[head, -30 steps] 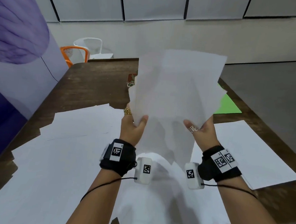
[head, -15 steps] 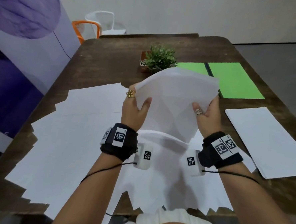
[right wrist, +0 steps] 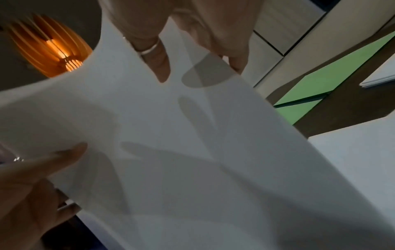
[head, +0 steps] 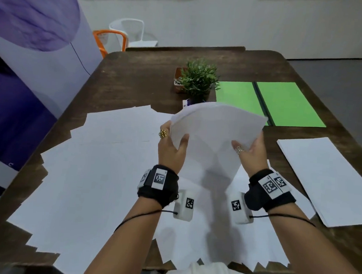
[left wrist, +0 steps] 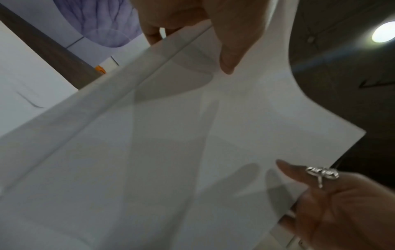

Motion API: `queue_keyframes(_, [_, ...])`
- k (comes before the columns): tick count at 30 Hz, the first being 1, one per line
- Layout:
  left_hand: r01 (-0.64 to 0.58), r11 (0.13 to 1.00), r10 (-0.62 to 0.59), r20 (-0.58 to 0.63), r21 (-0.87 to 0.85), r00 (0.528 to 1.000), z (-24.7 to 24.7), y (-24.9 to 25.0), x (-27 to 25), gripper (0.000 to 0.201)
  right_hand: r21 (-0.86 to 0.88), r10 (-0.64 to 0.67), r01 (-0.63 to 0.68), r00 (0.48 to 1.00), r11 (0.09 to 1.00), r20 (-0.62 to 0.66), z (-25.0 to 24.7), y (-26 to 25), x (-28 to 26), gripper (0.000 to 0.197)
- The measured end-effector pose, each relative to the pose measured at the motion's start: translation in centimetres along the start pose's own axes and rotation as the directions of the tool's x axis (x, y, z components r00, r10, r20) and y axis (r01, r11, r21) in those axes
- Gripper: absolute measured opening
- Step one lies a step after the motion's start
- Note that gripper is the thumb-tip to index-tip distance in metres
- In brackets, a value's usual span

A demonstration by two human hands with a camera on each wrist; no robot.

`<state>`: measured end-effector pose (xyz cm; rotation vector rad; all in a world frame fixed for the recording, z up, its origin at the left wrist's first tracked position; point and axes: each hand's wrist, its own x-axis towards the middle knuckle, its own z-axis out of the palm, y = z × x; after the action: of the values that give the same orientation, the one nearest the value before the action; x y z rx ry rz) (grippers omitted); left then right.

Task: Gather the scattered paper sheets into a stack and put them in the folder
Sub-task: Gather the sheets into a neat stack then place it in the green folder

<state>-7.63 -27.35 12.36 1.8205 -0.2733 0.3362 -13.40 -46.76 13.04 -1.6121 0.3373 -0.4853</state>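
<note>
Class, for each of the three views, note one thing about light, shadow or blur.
Head view: even light, sharp; edges bow from the wide lens. Left wrist: finger shadows show through the held sheets, whose near edge is blurred; a ceiling light glares. Right wrist: dim, a glowing orange lamp, soft focus.

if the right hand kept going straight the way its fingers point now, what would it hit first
Most likely the open green folder. The right hand, gripping the held bundle of white paper sheets together with the left hand, points forward over the dark wooden table. Depth is unclear, so it might pass above the folder.
</note>
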Motion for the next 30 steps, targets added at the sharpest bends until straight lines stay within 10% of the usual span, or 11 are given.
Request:
queue_keyframes(22, [-0.058, 0.995, 0.039, -0.218, -0.082, 0.975, 1.7, 0.7, 0.3, 0.03, 0.094, -0.067, 0.072, 0.996, 0.993, -0.052, -1.3, -0.7, 0.4, 0.042])
queue_keyframes(30, [0.096, 0.988, -0.106, -0.074, -0.12, 0.992, 2.4, -2.3, -0.4, 0.033, 0.13, 0.03, -0.028, 0.999, 0.991, -0.012, -2.3, 0.8, 0.9, 0.055])
